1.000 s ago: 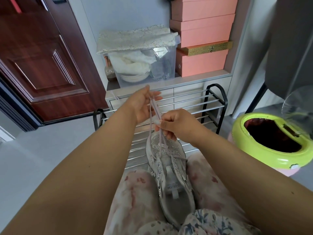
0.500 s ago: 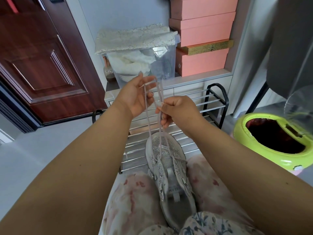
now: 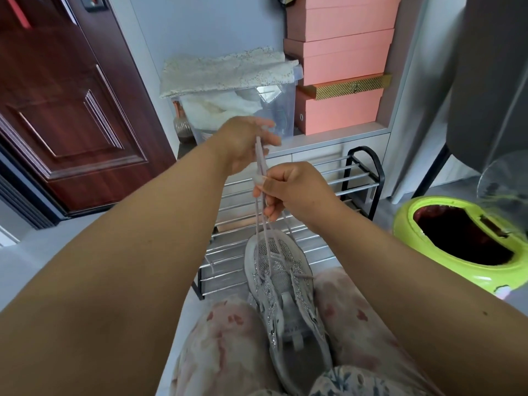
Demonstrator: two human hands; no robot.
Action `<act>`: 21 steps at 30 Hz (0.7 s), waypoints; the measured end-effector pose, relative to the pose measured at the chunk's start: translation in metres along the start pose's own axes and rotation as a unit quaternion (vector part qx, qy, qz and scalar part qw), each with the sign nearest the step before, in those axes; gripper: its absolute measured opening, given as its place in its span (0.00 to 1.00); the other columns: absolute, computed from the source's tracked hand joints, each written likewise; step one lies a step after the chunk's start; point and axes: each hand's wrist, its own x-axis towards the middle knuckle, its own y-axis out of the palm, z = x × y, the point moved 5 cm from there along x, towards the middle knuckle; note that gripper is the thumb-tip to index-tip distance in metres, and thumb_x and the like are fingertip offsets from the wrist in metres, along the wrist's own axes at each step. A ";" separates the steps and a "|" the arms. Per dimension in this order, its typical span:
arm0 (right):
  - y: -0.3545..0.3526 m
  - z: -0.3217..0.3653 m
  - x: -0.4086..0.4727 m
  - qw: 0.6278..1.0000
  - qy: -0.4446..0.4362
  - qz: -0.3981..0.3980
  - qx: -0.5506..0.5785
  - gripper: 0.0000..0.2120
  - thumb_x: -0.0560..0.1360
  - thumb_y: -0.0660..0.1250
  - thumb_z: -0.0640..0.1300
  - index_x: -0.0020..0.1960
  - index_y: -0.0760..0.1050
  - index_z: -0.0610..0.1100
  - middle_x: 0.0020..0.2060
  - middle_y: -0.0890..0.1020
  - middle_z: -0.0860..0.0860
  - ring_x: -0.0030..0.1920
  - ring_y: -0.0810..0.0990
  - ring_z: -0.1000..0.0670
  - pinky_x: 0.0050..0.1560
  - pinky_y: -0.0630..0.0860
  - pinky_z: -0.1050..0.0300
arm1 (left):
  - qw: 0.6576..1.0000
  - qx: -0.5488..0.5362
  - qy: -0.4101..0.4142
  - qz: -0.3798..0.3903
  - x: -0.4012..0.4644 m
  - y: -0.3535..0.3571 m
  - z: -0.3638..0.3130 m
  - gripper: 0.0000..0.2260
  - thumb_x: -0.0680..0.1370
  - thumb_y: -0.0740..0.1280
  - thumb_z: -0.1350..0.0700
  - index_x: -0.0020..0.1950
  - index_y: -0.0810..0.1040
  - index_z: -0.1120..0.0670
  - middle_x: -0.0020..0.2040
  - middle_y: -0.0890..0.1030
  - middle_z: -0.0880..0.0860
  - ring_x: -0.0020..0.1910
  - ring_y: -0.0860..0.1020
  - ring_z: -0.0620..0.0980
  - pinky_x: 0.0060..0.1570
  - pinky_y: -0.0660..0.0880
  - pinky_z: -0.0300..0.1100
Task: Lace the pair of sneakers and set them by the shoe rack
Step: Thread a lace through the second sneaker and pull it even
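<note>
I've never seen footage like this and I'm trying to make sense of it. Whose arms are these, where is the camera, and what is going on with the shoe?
There is no machine here. A person wears a camera on their head, looking forward and down, so the two arms reaching in from below are their own. A grey sneaker rests between their knees, toe pointing away. The left hand holds the shoelace up, pulled away from the shoe, and the right hand pinches the lace lower down. Just beyond stands a shoe rack with metal bars. To the right is a green bin; behind are pink boxes and a clear plastic tub.
</note>
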 end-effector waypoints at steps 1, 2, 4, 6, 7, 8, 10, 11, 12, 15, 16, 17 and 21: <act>0.000 0.000 -0.001 1.000 -0.003 0.003 0.000 0.13 0.77 0.65 0.38 0.35 0.78 0.36 0.21 0.74 0.49 0.22 0.76 0.51 0.24 0.74 0.62 | 0.999 0.027 -0.032 0.022 -0.001 0.005 0.006 0.09 0.80 0.58 0.67 0.58 0.73 0.62 0.45 0.81 0.59 0.46 0.81 0.55 0.53 0.77 0.49; 0.000 0.001 -0.001 1.000 -0.006 0.005 0.000 0.13 0.77 0.65 0.38 0.36 0.78 0.35 0.21 0.74 0.49 0.22 0.76 0.50 0.24 0.74 0.61 | 0.996 0.054 -0.065 0.042 -0.005 0.009 0.009 0.08 0.81 0.55 0.65 0.56 0.72 0.62 0.45 0.80 0.60 0.44 0.80 0.55 0.49 0.79 0.47; -0.001 0.001 -0.004 1.000 -0.009 0.005 0.004 0.12 0.76 0.66 0.39 0.37 0.78 0.34 0.21 0.74 0.49 0.22 0.76 0.50 0.25 0.75 0.61 | 0.979 0.150 -0.101 0.096 -0.015 0.014 0.023 0.10 0.81 0.53 0.63 0.46 0.72 0.62 0.38 0.79 0.60 0.37 0.79 0.54 0.37 0.77 0.41; -0.004 0.000 -0.006 1.000 -0.008 0.001 0.013 0.11 0.76 0.66 0.39 0.36 0.78 0.36 0.21 0.74 0.49 0.23 0.76 0.50 0.25 0.75 0.61 | 0.970 0.169 -0.090 0.150 -0.025 0.018 0.037 0.15 0.82 0.50 0.63 0.37 0.66 0.61 0.22 0.76 0.56 0.22 0.76 0.48 0.23 0.72 0.34; -0.006 -0.001 -0.008 1.000 -0.006 -0.002 0.020 0.11 0.76 0.66 0.39 0.36 0.79 0.37 0.21 0.74 0.49 0.23 0.76 0.50 0.25 0.75 0.61 | 0.971 0.153 -0.092 0.159 -0.025 0.023 0.042 0.16 0.83 0.48 0.63 0.35 0.64 0.59 0.16 0.72 0.51 0.15 0.72 0.44 0.18 0.68 0.32; -0.008 -0.002 -0.009 1.000 -0.004 -0.004 0.027 0.11 0.76 0.66 0.38 0.36 0.79 0.37 0.22 0.74 0.49 0.23 0.76 0.50 0.25 0.76 0.61 | 0.973 0.146 -0.096 0.153 -0.024 0.029 0.047 0.17 0.83 0.47 0.63 0.35 0.63 0.57 0.13 0.69 0.48 0.12 0.69 0.42 0.15 0.66 0.31; -0.012 -0.005 -0.012 0.999 0.000 -0.006 0.040 0.12 0.77 0.65 0.38 0.35 0.79 0.38 0.22 0.74 0.48 0.22 0.76 0.51 0.25 0.76 0.61 | 0.977 0.104 -0.116 0.142 -0.023 0.038 0.056 0.17 0.82 0.47 0.66 0.35 0.65 0.58 0.13 0.68 0.50 0.12 0.69 0.44 0.15 0.66 0.31; -0.014 -0.007 -0.014 0.999 0.001 -0.009 0.048 0.13 0.77 0.65 0.38 0.34 0.79 0.39 0.24 0.75 0.45 0.22 0.76 0.51 0.25 0.76 0.61 | 0.980 0.053 -0.113 0.155 -0.024 0.039 0.063 0.16 0.79 0.47 0.69 0.35 0.67 0.60 0.15 0.69 0.53 0.14 0.70 0.47 0.17 0.68 0.33; -0.016 -0.009 -0.016 0.998 0.003 -0.016 0.058 0.15 0.77 0.65 0.38 0.32 0.79 0.41 0.26 0.75 0.42 0.23 0.76 0.50 0.25 0.76 0.60 | 0.980 0.006 -0.112 0.167 -0.022 0.037 0.072 0.15 0.77 0.48 0.70 0.35 0.69 0.62 0.16 0.69 0.55 0.15 0.71 0.50 0.19 0.69 0.36; -0.022 -0.017 -0.020 0.996 0.014 -0.045 0.080 0.16 0.77 0.65 0.38 0.30 0.79 0.43 0.27 0.75 0.41 0.23 0.76 0.49 0.25 0.76 0.59 | 0.979 -0.069 -0.140 0.129 -0.016 0.028 0.092 0.12 0.78 0.53 0.64 0.43 0.75 0.58 0.22 0.73 0.54 0.24 0.72 0.51 0.31 0.66 0.46; -0.024 -0.019 -0.021 0.995 0.018 -0.051 0.085 0.16 0.77 0.65 0.38 0.31 0.79 0.43 0.25 0.75 0.43 0.23 0.76 0.50 0.25 0.76 0.59 | 0.980 -0.091 -0.144 0.106 -0.017 0.027 0.094 0.10 0.79 0.56 0.62 0.47 0.76 0.57 0.23 0.74 0.53 0.25 0.73 0.51 0.34 0.67 0.46; -0.024 -0.020 -0.022 0.994 0.021 -0.055 0.090 0.16 0.77 0.65 0.38 0.31 0.79 0.43 0.23 0.75 0.46 0.23 0.76 0.50 0.25 0.76 0.59 | 0.982 -0.105 -0.136 0.081 -0.016 0.025 0.096 0.09 0.80 0.56 0.61 0.51 0.77 0.58 0.23 0.75 0.51 0.26 0.74 0.50 0.36 0.70 0.44; -0.026 -0.021 -0.022 0.993 0.026 -0.061 0.098 0.15 0.77 0.65 0.38 0.32 0.78 0.41 0.21 0.74 0.49 0.23 0.75 0.50 0.25 0.76 0.60 | 0.987 -0.133 -0.087 0.001 -0.012 0.017 0.097 0.17 0.80 0.54 0.70 0.68 0.70 0.66 0.46 0.81 0.62 0.29 0.75 0.47 0.38 0.73 0.41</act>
